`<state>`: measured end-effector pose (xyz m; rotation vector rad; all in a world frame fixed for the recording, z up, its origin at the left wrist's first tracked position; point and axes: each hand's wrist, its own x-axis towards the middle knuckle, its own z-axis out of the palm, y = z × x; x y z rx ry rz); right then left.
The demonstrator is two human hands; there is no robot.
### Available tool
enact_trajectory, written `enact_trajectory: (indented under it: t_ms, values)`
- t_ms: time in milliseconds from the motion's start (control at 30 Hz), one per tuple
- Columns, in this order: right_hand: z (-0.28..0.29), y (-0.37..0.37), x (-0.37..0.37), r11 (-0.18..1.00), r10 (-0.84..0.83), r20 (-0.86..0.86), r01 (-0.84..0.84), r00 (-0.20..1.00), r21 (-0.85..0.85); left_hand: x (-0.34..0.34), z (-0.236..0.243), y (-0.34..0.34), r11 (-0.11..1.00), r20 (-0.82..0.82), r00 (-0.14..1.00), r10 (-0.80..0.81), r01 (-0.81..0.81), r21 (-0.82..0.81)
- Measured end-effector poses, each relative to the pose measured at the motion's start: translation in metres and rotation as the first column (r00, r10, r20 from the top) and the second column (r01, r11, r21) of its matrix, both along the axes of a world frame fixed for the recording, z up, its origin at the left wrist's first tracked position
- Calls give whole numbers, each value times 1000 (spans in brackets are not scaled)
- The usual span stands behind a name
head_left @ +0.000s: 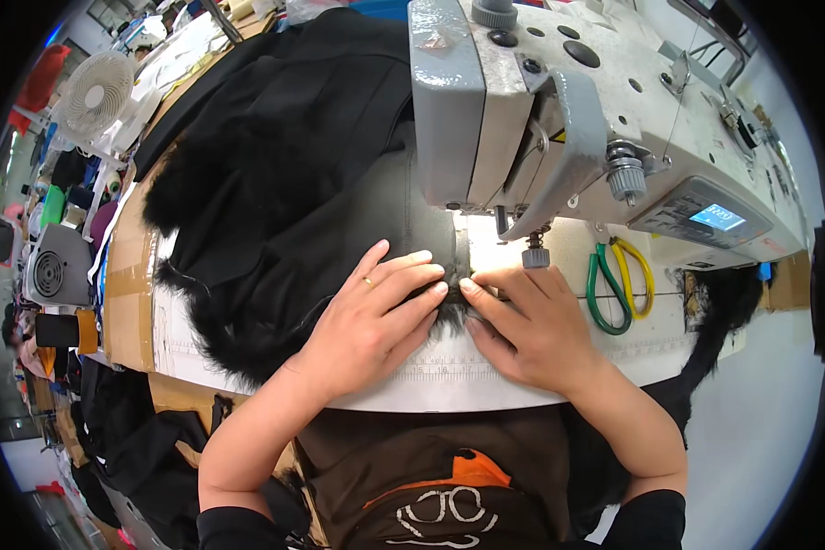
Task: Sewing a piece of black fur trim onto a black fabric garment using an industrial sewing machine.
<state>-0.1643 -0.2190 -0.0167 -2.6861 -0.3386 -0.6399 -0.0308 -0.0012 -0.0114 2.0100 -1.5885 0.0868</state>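
Observation:
A black garment with fur trim [339,197] spreads over the sewing table on the left, its narrow seam edge running up to the machine. My left hand [371,312], with a ring on one finger, has its fingers stretched over the cloth. Its index fingertip holds the near end of the seam, and its thumb is partly hidden below. Opposite, my right hand [536,325] grips that same edge at the fingertips, just beneath the lit needle area. The fingertips almost meet. Above them stands the grey-white sewing machine [490,101]; its presser foot is hidden.
Scissors with green and yellow handles [610,289] lie right of my right hand. A ruler strip [449,367] follows the table's near edge. Black fur [720,321] hangs at the right. A white fan [96,96] and a grey box-shaped device [60,275] stand at the left.

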Motion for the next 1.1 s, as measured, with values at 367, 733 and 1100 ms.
enact_trajectory:
  t_ms: [367,733,1100]
  values:
    - [1,1,5,999,-6,-1,6,1000,36,2,1,-1,997,-22,999,24,-26,-69]
    - [-4,11,-16,995,-62,71,56,996,76,-1,-12,0,992,88,995,42,-31,-122]
    - [-117,-1,-305,747,-659,-157,665,736,-19,-5,-6,-6,987,178,984,30,-1,-163]
